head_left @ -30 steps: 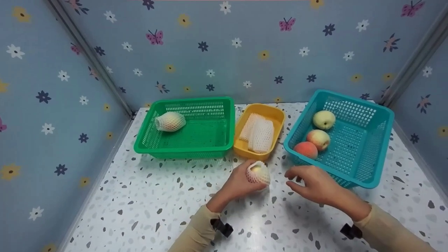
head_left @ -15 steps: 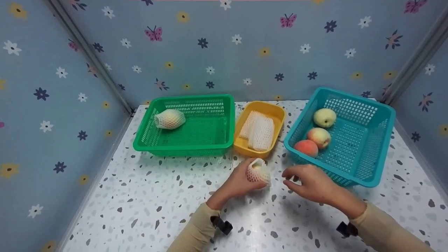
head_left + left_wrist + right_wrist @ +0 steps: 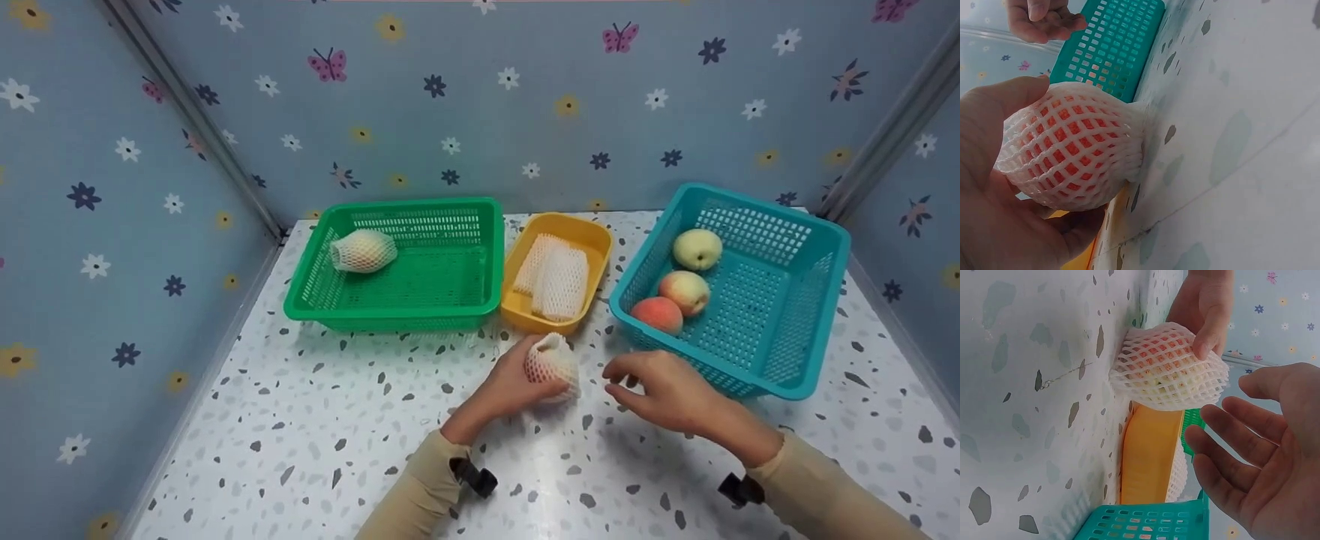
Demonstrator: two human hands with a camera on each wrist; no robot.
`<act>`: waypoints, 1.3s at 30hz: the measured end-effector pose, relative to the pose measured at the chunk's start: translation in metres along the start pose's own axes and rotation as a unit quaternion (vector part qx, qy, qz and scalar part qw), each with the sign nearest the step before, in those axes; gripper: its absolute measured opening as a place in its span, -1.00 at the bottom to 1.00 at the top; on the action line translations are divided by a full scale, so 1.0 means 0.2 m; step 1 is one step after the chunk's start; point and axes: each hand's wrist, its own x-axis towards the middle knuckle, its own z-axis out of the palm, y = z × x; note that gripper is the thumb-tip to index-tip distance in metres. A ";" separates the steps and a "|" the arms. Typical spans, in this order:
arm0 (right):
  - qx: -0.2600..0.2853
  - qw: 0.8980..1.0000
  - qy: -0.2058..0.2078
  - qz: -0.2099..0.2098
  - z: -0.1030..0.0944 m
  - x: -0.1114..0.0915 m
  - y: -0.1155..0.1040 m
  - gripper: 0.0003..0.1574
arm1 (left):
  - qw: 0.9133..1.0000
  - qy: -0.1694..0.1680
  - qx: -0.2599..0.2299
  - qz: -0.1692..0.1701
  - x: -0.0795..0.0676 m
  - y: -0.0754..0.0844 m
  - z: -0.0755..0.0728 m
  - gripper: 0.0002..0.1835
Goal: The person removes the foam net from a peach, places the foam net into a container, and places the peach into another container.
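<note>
"Fingers of the left hand (image 3: 514,382)?"
"Curled round a netted peach (image 3: 559,369); the right hand's (image 3: 666,390) hang loose, just beside it."
"What colour?"
"Left wrist view: red through the net (image 3: 1078,134). Right wrist: yellowish patch too."
"Where?"
"Touching the worktop (image 3: 337,427) or just above, I can't tell; yellow box (image 3: 529,323) beyond."

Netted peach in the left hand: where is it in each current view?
Head: the netted peach is below and right of centre, gripped by the left hand.
Left wrist: the netted peach fills much of the left half.
Right wrist: the netted peach is in the upper half, slightly right.
Shared landmark: the teal basket, right in head, top in left wrist, bottom in right wrist.
</note>
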 end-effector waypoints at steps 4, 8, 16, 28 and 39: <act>0.003 1.000 -0.001 0.001 0.00 0.00 0.00 -0.88 | 1.000 0.008 -0.002 -0.003 0.01 0.00 0.00 -0.23; 0.008 1.000 -0.005 0.003 0.01 0.00 0.00 -0.89 | 1.000 0.017 -0.005 -0.005 0.01 0.00 0.01 -0.25; 0.010 1.000 -0.004 0.005 0.02 -0.01 0.00 -0.89 | 0.998 0.055 0.018 0.035 0.02 0.03 0.00 -0.48; 0.008 1.000 -0.006 0.008 0.01 -0.01 0.00 -0.89 | 0.980 0.144 0.047 0.129 0.04 0.06 -0.02 -0.83; 0.010 1.000 -0.006 0.008 0.01 -0.01 0.00 -0.88 | 0.972 0.156 0.034 0.172 0.03 0.09 0.00 -0.79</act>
